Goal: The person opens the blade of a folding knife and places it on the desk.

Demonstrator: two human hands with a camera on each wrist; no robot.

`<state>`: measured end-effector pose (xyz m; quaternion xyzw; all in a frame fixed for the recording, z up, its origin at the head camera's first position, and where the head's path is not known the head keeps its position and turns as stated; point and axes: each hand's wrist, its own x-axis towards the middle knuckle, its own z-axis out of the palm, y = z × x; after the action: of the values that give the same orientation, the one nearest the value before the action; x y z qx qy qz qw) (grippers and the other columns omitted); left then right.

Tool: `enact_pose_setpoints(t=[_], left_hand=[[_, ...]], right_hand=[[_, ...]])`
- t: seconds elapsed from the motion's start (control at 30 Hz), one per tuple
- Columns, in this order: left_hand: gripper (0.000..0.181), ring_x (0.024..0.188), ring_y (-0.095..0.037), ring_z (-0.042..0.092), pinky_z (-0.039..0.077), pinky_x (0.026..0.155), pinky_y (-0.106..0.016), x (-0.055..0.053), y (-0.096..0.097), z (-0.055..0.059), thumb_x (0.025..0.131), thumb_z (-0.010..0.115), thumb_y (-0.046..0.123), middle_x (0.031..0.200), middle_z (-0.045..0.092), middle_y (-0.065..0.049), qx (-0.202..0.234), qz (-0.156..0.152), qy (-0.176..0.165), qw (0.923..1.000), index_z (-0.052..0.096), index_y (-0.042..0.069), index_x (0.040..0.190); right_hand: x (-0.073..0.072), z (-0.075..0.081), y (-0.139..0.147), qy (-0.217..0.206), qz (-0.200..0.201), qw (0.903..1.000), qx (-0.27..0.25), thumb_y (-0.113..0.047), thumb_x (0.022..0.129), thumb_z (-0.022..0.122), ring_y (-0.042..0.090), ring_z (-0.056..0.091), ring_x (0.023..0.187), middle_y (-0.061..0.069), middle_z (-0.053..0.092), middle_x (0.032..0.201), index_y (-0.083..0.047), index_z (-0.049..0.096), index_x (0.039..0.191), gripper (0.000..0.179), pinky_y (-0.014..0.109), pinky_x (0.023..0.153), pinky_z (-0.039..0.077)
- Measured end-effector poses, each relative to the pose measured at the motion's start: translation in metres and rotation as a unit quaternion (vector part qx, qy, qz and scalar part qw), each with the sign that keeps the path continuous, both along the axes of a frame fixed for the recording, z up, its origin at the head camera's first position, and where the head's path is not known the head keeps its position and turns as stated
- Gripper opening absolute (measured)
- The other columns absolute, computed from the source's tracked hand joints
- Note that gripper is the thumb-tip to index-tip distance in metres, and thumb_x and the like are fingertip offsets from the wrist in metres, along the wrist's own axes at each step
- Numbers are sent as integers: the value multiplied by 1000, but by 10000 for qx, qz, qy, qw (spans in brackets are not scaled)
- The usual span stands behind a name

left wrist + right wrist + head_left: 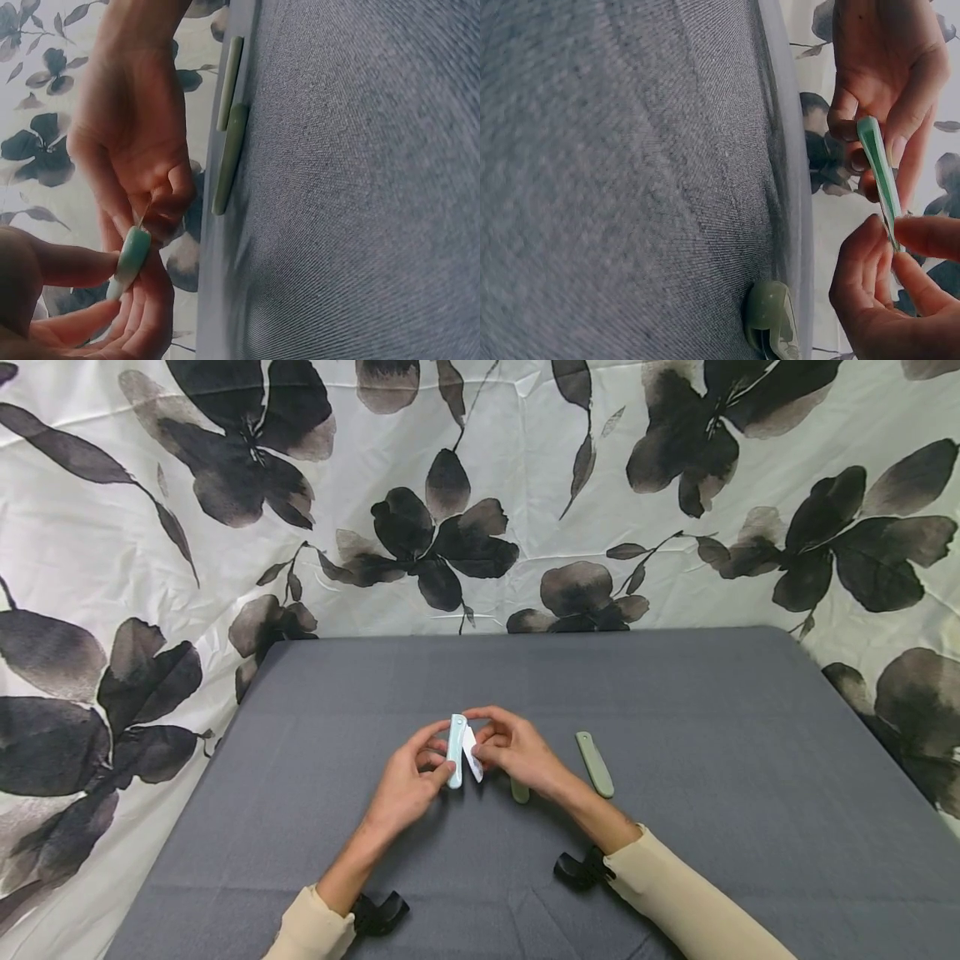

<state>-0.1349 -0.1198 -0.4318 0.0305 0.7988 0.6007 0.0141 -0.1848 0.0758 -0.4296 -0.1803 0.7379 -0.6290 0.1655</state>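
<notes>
The left grip [407, 783] holds a pale-blue knife [455, 753] by its handle [877, 154]; the right grip [517, 748] pinches its partly open blade [472, 755], above the grey table [690, 710]. Two green knives [595, 766] lie there; floral fabric [540, 410] hangs behind.

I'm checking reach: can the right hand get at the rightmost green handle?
Probably yes, once free: the right hand pinches the white blade, but that green handle lies nearby, uncovered on the table.

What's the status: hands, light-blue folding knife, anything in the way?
Left hand grips handle, right hand pinches blade. Light-blue folding knife partly open, held off the table. Two green handles lie nearby; nothing visibly blocking.
</notes>
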Motion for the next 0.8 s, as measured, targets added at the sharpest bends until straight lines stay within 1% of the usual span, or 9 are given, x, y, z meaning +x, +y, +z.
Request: enact_pose_setpoints(t=[0.13,0.27,0.43,0.63,0.8], left_hand=[[60,91,-18,70,55,69,-21,0,0,0,92,67,-7,118,66,-19,116,189,37,9997,55,10,149],[61,91,-16,70,55,70,-21,1,0,0,92,69,-5,117,68,-16,148,332,21,9993,56,13,148],[61,92,-17,70,56,71,-20,0,0,-1,91,69,-6,118,68,-19,205,290,87,9993,55,11,148],[61,89,-13,70,56,70,-21,0,0,-3,91,70,-5,118,68,-21,196,218,119,9995,56,10,148],[61,86,-11,69,56,69,-21,0,-2,-4,90,69,-7,116,67,-21,310,194,117,9993,57,9,147]], right_hand=[[2,0,-2,-64,-8,10000,-52,3,96,66,15,67,79,15,64,104,-7,50,150,57,42,77,62],[3,-2,-3,-68,-34,9999,-96,3,96,66,16,67,78,17,66,103,-2,52,146,52,47,78,62],[4,-3,-1,-41,-133,9999,-70,2,96,68,16,68,78,18,68,103,-1,58,139,44,47,77,61],[4,-5,3,3,-142,9999,-81,1,95,69,16,68,77,21,69,104,0,61,137,42,46,75,61],[3,-4,3,38,-81,10000,-27,0,96,70,18,69,79,24,69,105,-2,62,137,42,49,77,61]])
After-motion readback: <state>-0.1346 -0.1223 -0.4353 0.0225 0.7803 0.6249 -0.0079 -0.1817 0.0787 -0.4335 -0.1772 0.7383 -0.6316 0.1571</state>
